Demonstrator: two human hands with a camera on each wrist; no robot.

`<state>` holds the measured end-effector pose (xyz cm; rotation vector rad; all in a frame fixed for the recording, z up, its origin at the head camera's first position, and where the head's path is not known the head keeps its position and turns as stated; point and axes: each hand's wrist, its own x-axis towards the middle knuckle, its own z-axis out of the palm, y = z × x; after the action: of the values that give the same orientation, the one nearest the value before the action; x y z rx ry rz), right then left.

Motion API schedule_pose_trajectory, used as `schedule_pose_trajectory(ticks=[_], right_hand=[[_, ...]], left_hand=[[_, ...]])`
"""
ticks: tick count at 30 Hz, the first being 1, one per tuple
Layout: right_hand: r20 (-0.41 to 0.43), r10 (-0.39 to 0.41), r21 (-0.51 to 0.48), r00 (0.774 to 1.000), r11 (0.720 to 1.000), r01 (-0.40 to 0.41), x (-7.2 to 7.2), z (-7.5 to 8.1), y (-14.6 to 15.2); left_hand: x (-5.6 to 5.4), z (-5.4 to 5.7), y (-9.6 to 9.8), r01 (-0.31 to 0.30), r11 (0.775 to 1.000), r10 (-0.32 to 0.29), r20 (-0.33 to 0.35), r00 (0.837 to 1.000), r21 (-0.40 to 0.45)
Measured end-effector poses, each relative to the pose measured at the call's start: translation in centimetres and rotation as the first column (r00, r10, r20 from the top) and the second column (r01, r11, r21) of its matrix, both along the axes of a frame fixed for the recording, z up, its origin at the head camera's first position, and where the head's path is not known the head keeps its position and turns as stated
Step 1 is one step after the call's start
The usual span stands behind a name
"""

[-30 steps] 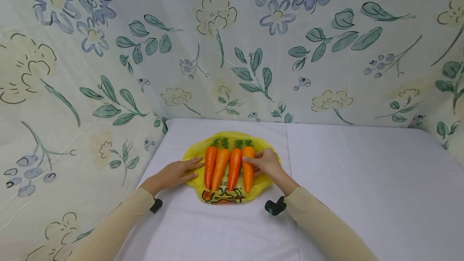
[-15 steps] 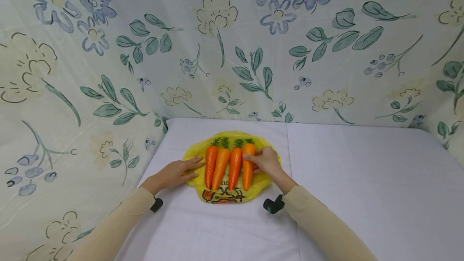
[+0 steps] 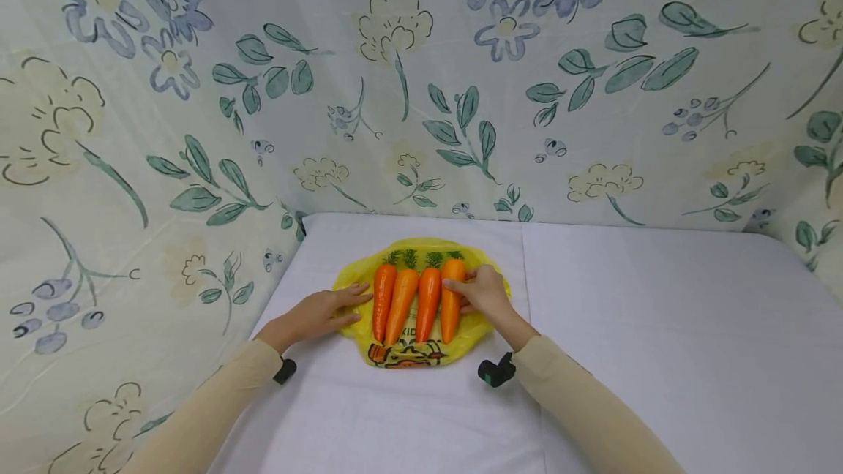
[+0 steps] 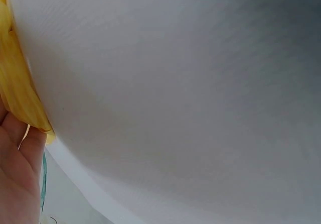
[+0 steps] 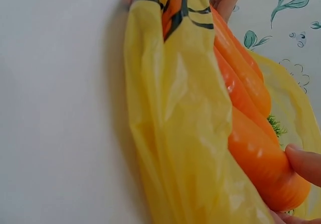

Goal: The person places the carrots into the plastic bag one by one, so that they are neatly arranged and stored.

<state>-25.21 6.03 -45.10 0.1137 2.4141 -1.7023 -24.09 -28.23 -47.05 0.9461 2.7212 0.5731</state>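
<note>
Several shiny orange toy-like carrots with green tops lie side by side on a yellow plastic bag (image 3: 358,273), in the middle of the head view. My right hand (image 3: 490,295) holds the rightmost carrot (image 3: 451,317), thumb on its upper face and fingers along its right side. That thumb (image 5: 303,163) also shows against the carrot in the right wrist view. At the bag's left side rests my left hand (image 3: 323,313), fingers spread, its tips close by the leftmost carrot (image 3: 383,306). The left wrist view catches only this hand's edge and some yellow plastic (image 4: 17,78).
A white cloth (image 3: 645,342) covers the table, with a seam right of the bag. Behind and to the left hangs a floral curtain (image 3: 395,93). Black wrist devices (image 3: 497,370) sit by the beige sleeves.
The rightmost carrot has shifted slightly away from me, with its tip a little to the left, and my right hand has moved with it. My left hand has stayed put.
</note>
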Motion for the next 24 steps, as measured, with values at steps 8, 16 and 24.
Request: schedule_pose_trajectory(ticks=[8, 16, 24], right_hand=[[-0.001, 0.020, 0.003, 1.000, 1.000, -0.020, -0.03, -0.10, 0.13], [0.004, 0.017, 0.015, 1.000, 1.000, -0.017, -0.09, -0.30, 0.16], [0.013, 0.011, 0.030, 1.000, 0.999, -0.012, -0.11, -0.38, 0.18]], left_hand=[[-0.02, -0.05, 0.00, -0.004, 1.000, 0.004, 0.007, 1.000, -0.004], [-0.12, -0.14, -0.06, -0.002, 1.000, 0.002, 0.004, 1.000, -0.002], [-0.17, -0.34, -0.11, -0.007, 1.000, 0.007, -0.002, 1.000, -0.005]])
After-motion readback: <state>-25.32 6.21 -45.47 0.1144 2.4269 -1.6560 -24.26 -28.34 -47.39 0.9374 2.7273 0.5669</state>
